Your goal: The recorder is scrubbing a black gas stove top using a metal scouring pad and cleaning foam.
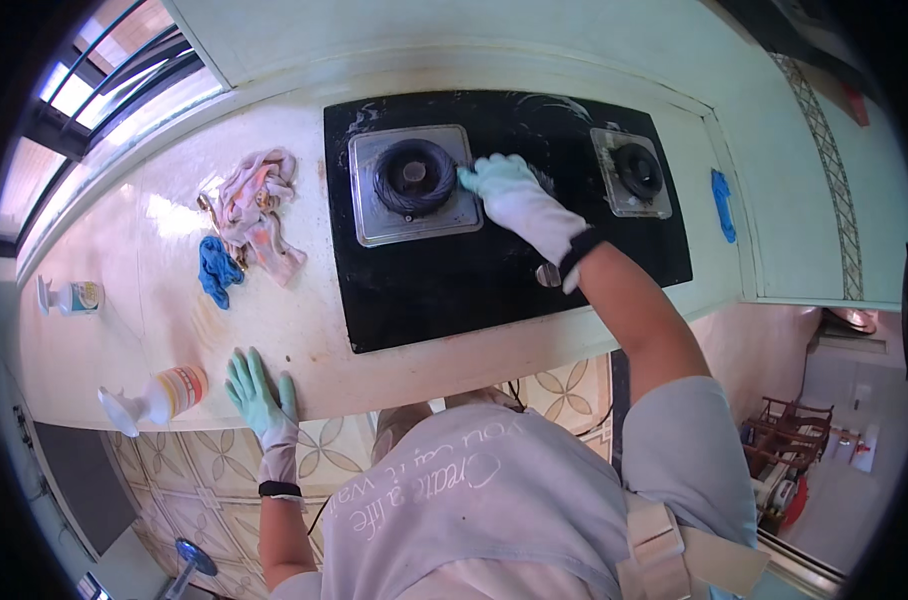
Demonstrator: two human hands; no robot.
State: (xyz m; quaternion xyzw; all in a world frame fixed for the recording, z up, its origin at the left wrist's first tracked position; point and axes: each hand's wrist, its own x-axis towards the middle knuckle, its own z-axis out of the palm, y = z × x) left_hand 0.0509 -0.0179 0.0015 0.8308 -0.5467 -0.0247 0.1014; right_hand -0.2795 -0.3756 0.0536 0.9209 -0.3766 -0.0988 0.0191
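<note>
A black glass gas hob [439,292] lies in the worktop, with wet smears on its surface. Its left burner [415,174] sits in a square metal drip plate [375,232]; the right burner [638,171] has a smaller plate. My right hand [502,184], in a pale green and white glove, is over the hob beside the left burner, fingers bent and fingertips at the plate's right edge. Something dark and bristly shows just right of the hand; whether I hold it is unclear. My left hand [262,394], in a matching glove, rests with fingers apart on the worktop's front edge.
Left of the hob lie a crumpled pink cloth [259,210] and a blue cloth or glove [219,271]. Two spray bottles stand or lie at the left, one white and orange [172,394], one with a teal label [82,298]. Another blue item [722,206] lies at the right.
</note>
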